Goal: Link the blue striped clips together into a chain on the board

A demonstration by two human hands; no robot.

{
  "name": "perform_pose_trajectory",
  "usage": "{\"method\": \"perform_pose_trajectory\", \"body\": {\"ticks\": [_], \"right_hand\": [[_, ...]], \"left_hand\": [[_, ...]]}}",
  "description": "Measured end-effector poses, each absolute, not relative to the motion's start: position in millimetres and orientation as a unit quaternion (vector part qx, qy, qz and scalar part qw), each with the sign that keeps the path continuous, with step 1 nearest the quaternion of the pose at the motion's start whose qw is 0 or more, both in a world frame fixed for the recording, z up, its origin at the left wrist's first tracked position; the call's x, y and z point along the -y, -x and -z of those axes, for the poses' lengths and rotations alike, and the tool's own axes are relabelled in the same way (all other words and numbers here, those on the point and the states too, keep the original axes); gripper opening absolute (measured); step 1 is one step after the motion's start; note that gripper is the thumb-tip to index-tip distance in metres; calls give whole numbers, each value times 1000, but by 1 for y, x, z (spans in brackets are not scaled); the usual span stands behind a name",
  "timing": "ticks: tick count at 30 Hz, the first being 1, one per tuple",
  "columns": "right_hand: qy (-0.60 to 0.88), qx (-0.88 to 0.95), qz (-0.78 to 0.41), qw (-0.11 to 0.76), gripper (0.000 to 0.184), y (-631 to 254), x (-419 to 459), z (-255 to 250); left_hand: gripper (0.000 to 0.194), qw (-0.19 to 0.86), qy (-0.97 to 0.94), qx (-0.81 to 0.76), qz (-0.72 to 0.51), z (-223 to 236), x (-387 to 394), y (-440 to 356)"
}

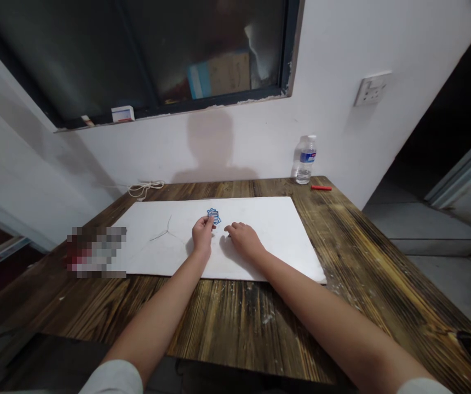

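Observation:
My left hand is closed, its thumb and fingers pinching a small flat piece with blue outlines and pale stripes. That piece rises above the fingertips, over a white board; its exact kind is too small to make out. Just to the right, my right hand hovers low over the same board with its fingers bent together. A tiny dark spot shows under those fingertips, but I cannot make out what it is. Thin dark lines branch across the board left of my hands.
The board lies on a brown wooden table. At the back right stand a water bottle and a red pen-like stick. A white cord is bundled at the back left. A blurred-out patch covers something at left.

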State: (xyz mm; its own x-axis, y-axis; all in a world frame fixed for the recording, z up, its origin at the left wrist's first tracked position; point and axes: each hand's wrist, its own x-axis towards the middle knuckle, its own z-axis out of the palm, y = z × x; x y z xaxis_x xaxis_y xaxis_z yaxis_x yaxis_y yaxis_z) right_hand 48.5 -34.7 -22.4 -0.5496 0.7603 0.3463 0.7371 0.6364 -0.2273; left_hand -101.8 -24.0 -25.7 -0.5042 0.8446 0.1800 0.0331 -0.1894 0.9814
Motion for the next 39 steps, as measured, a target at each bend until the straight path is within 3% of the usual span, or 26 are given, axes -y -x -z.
{"method": "perform_pose_trajectory", "body": {"ticks": [6,13,25,28,34,39], "right_hand": [[429,808,-132,383,39,-52,30,27],[416,715,-224,516,30,-51,20,31],[387,546,-431,606,44,-50,9,40],[386,496,-472,618,38,-50,9,37],[378,497,-486,611,26,-52,12,34],[398,555,-436,586,25,-52,12,38]], "left_hand": [[33,305,-408,-557,-656,24,25,100],[31,329,-476,-542,-609,25,25,98],[30,347,-561,-505,-557,22,31,90],[28,331,-569,-503,-560,24,29,92],[23,298,-556,-516,-579,29,25,97],[25,339,-575,-493,-558,23,31,92]]}}
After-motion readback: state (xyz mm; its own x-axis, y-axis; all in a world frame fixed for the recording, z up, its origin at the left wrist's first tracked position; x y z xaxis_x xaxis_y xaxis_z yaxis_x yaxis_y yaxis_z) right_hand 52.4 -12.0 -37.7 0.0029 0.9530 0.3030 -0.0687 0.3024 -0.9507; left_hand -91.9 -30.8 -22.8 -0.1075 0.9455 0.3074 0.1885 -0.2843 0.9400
